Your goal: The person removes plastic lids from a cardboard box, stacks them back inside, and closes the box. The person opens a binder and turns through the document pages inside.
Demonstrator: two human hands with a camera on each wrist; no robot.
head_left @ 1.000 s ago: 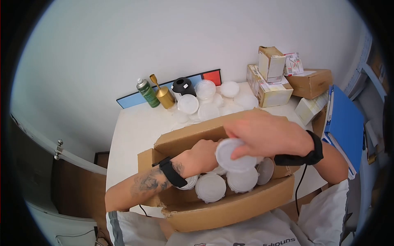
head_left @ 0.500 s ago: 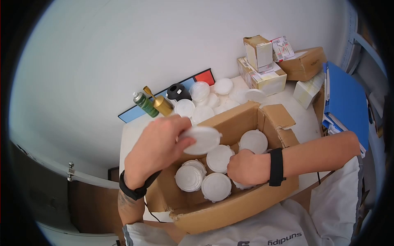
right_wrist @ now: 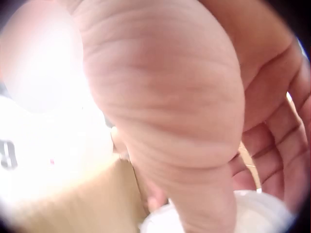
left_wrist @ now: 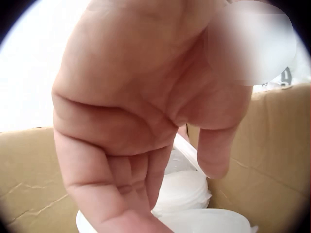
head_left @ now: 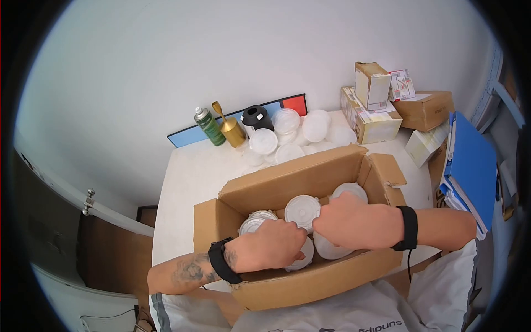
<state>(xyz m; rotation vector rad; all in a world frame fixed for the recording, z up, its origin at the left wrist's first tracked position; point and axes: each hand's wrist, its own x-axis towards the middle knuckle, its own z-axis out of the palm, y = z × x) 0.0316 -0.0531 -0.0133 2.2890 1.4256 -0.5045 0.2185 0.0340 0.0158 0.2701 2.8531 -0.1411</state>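
Observation:
Several round white plastic lids [head_left: 302,213] lie in an open cardboard box [head_left: 318,289]. My left hand [head_left: 271,245] reaches down into the box, fingers bent and thumb apart from them, right over a lid [head_left: 303,257] near the front wall. In the left wrist view, more lids [left_wrist: 184,189] show in the gap between thumb and fingers. Beside it, my right hand [head_left: 357,221] grips a translucent round lid [head_left: 332,248], tilted below the palm. The thumb [right_wrist: 204,194] crosses in front of that lid in the right wrist view. Both hands' fingertips are partly hidden.
Behind the box, loose lids [head_left: 263,142] are heaped on the white table [head_left: 182,182]. A green spray can [head_left: 209,126], a gold bell-shaped object [head_left: 232,131] and a black item [head_left: 256,118] stand nearby. Small cartons [head_left: 373,124] and a blue binder [head_left: 470,169] occupy the right.
The left hand, which pinched a lid above the box's back left half a second ago, is now down inside the box. The right hand stays in the box after carrying a lid earlier.

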